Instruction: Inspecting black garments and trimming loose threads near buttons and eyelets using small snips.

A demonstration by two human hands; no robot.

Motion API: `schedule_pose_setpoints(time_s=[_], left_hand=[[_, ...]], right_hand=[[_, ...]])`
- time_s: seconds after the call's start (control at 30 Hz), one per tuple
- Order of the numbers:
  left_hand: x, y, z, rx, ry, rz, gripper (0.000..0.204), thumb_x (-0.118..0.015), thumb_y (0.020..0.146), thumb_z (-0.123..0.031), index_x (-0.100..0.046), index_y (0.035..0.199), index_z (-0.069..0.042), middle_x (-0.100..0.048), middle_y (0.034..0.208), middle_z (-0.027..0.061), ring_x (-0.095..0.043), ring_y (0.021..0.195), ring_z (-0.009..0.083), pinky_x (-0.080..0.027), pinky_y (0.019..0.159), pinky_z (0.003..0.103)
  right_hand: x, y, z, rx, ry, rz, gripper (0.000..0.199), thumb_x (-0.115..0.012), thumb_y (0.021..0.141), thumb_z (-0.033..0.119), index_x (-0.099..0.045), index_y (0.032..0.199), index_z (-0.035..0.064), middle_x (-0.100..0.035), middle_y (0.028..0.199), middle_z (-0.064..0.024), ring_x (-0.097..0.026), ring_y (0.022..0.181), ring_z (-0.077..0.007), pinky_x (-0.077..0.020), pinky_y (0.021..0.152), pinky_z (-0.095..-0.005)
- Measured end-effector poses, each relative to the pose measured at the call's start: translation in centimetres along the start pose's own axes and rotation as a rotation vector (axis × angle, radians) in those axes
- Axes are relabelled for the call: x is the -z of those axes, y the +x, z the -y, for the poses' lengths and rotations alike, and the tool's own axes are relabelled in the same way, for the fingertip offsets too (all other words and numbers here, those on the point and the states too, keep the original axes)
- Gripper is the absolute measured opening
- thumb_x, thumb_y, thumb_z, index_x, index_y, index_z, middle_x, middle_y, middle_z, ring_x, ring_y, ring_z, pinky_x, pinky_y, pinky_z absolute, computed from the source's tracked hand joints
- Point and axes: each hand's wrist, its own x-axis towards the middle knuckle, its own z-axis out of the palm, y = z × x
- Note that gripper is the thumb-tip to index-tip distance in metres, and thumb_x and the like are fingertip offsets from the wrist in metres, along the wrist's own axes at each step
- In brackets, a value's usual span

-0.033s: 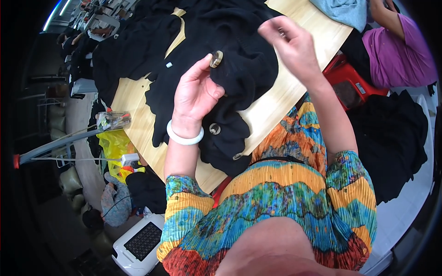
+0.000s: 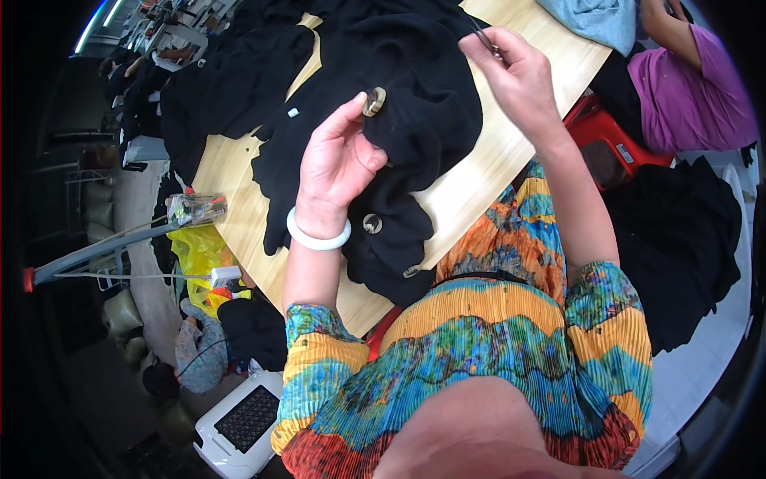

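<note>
My left hand pinches a large brown-and-cream button between thumb and fingers. The button is at a black knitted garment that drapes over the table; folds hide part of the fingers. Lower on the cloth, near the table edge, are a second round button and a third button. Raised to the right of the garment, my right hand is closed around small dark scissors, thin blades pointing up and left. Their handle is mostly hidden in the palm.
More black garments cover the wooden table. A small white piece lies on the cloth. A clamp-like arm with a clear plastic container stands left. Right are a red stool, piled black cloth and a co-worker in purple.
My right hand has shifted slightly right and turned, so the scissors' blades now show beyond its fingers. My left hand stays nearly still on the button.
</note>
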Motion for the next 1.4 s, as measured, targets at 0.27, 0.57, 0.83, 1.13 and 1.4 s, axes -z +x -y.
schedule_pose_setpoints(time_s=[0.27,0.57,0.83,1.13,1.4], left_hand=[[-3.3,1.0,-1.1,-0.117,0.741,-0.014,0.018,-0.054,0.085,-0.022,-0.058,0.087,-0.005,-0.053,0.074,-0.0041,-0.044,0.044,0.004,-0.037,0.036,0.015],[1.8,0.0,-2.8,0.079,0.701,0.118,0.055,-0.033,0.09,-0.044,-0.054,0.101,0.006,-0.056,0.082,0.0066,-0.045,0.046,0.0079,-0.036,0.038,0.017],[-1.4,-3.0,-0.7,-0.084,0.516,0.038,0.028,-0.053,0.078,0.004,-0.054,0.105,-0.001,-0.061,0.086,0.0036,-0.046,0.044,0.0045,-0.036,0.039,0.014],[0.1,-3.2,0.1,-0.095,0.519,0.01,0.022,-0.053,0.081,-0.001,-0.055,0.103,-0.001,-0.06,0.088,0.005,-0.057,0.055,0.01,-0.05,0.054,0.019],[2.0,-3.0,0.7,-0.112,0.238,0.102,0.021,-0.047,0.087,-0.009,-0.051,0.106,-0.001,-0.057,0.1,0.0058,-0.059,0.071,0.0155,-0.052,0.058,0.027]], right_hand=[[-1.4,-1.4,1.7,-0.088,0.638,0.479,0.049,-0.065,0.075,0.01,-0.043,0.118,0.0033,-0.055,0.093,-0.0033,-0.051,0.085,-0.008,-0.0408,0.075,-0.0202],[1.9,1.5,2.6,-0.195,0.965,0.245,0.034,-0.055,0.078,0.0,-0.046,0.111,0.0014,-0.058,0.092,-0.0091,-0.057,0.086,-0.0152,-0.0449,0.075,-0.0229],[-0.2,2.7,0.4,-0.163,0.793,0.127,0.023,-0.057,0.079,0.003,-0.049,0.1,0.0056,-0.06,0.085,-0.0043,-0.047,0.058,-0.0037,-0.0312,0.043,-0.0135],[-1.7,2.4,-2.0,-0.118,1.017,0.242,0.027,-0.056,0.078,-0.003,-0.049,0.103,0.0045,-0.055,0.085,-0.0041,-0.055,0.088,-0.0143,-0.0438,0.078,-0.0242],[-2.4,1.0,-1.3,0.148,0.619,-0.074,0.028,-0.059,0.078,0.004,-0.047,0.104,0.0053,-0.052,0.088,0.0015,-0.051,0.078,-0.0065,-0.0423,0.067,-0.0173]])
